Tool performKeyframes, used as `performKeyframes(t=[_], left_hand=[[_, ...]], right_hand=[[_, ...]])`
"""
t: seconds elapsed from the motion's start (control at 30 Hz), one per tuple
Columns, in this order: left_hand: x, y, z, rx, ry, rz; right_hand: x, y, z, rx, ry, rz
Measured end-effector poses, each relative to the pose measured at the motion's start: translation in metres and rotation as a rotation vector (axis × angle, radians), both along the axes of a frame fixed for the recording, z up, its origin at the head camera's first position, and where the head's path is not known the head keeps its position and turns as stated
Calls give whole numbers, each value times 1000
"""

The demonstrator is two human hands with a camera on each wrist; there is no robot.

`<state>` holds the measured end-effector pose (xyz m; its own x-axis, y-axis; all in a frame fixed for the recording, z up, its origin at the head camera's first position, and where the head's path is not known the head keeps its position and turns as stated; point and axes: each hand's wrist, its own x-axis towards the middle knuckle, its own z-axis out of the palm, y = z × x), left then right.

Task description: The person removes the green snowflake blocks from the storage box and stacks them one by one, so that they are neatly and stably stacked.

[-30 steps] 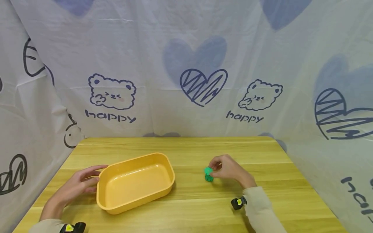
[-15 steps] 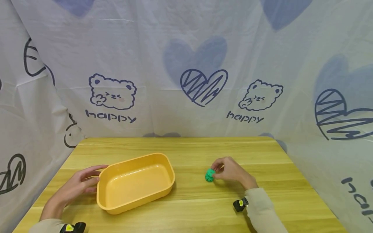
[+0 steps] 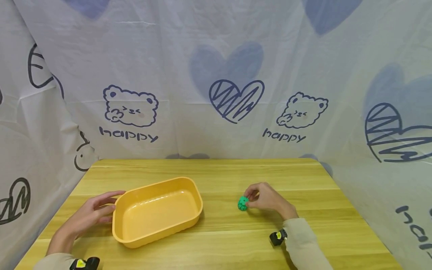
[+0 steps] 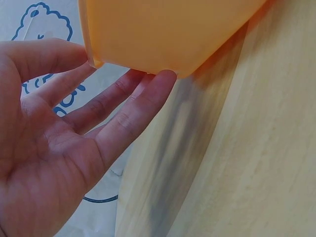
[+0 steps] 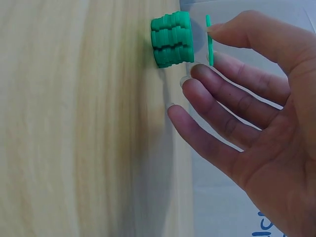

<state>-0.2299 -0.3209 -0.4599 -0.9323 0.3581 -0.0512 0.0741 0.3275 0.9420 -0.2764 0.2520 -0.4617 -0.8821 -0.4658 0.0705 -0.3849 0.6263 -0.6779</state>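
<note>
My right hand (image 3: pixel 266 197) pinches a thin green disc (image 5: pixel 210 52) between thumb and fingertips, while its other fingers spread loosely. A short stack of green discs with notched edges (image 5: pixel 173 39) stands on the table right under it. In the right wrist view a narrow gap separates the held disc from the stack; in the head view the two overlap. My left hand (image 3: pixel 87 214) lies at the left end of a yellow rectangular basin (image 3: pixel 156 212). Its fairly straight fingers touch the basin's rim and outer wall (image 4: pixel 163 39), without curling round it.
The wooden table (image 3: pixel 216 251) runs back to a white cloth (image 3: pixel 182 56) printed with hearts and bears, which also hangs along both sides. A black wrist camera (image 3: pixel 278 237) sits at the right sleeve, another (image 3: pixel 84 263) at the left.
My right hand has shifted slightly down and to the right, bringing the green disc closer over the stack; during the last half second it barely moves. The left hand and basin stay put.
</note>
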Motion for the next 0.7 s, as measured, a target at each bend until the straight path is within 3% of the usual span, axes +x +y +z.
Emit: performKeyframes(t=[0.7], left_hand=[[1, 2, 1, -21, 5, 8]], right_hand=[[-1, -1, -2, 26, -13, 12]])
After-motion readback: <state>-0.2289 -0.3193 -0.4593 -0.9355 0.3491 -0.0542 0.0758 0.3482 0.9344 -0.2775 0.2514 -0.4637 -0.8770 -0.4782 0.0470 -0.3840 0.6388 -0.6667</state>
